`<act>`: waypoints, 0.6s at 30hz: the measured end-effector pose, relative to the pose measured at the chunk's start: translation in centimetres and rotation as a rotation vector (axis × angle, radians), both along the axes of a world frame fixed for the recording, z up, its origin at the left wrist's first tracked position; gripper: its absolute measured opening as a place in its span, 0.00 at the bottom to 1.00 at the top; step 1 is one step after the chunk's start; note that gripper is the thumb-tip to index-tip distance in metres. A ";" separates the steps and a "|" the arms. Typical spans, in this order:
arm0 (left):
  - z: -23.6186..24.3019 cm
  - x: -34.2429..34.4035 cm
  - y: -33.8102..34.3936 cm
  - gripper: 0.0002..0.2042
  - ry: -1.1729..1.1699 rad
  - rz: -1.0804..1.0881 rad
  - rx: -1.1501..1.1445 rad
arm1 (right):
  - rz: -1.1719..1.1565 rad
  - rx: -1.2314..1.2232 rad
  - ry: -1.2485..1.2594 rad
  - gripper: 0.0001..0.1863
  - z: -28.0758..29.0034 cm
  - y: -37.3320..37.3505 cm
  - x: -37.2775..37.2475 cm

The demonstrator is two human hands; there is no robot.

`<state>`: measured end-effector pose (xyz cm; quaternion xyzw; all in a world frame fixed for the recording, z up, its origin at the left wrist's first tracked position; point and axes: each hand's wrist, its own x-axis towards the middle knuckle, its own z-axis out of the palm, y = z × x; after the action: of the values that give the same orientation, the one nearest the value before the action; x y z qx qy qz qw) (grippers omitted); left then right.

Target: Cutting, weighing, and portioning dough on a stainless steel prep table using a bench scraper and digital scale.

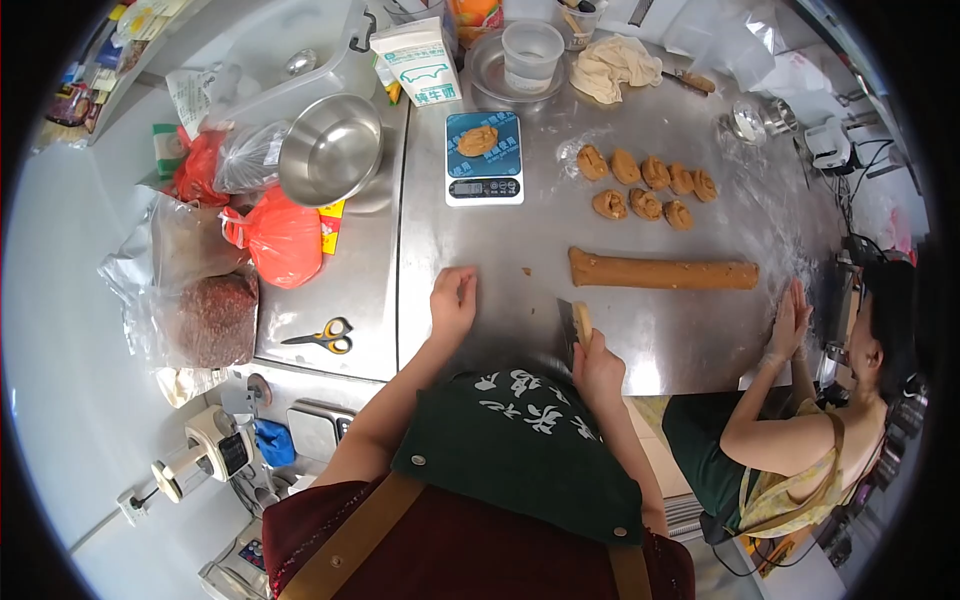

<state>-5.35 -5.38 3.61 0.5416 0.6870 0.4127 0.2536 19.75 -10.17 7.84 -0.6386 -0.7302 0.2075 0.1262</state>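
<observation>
My left hand is at the steel bench, loosely curled with nothing visible in it. My right hand grips the wooden handle of a metal dough scraper, just below a long brown dough log. Beyond the log, several rough dough pieces lie in two rows. A digital scale with a blue top stands ahead of my hands, a single dough lump on it.
At left are a steel bowl, bags and scissors. A milk carton, clear container and cloth line the back. A co-worker at right has hands pressed together by the bench.
</observation>
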 end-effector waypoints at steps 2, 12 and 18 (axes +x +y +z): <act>0.0 0.2 -1.3 0.07 -0.029 -0.042 -0.041 | 0.002 -0.050 -0.106 0.16 -0.4 0.1 -0.2; 17.2 0.0 1.3 0.18 -1.096 -1.295 -0.025 | 0.009 0.000 -0.089 0.15 -0.3 0.1 -0.1; 26.9 1.2 1.5 0.15 -1.328 -1.827 0.373 | 0.006 0.016 -0.080 0.15 -0.4 -0.1 0.1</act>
<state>-4.16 -3.91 30.53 0.5429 -0.3048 0.3743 0.6872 19.81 -10.27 7.40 -0.6433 -0.7381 0.1764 0.1014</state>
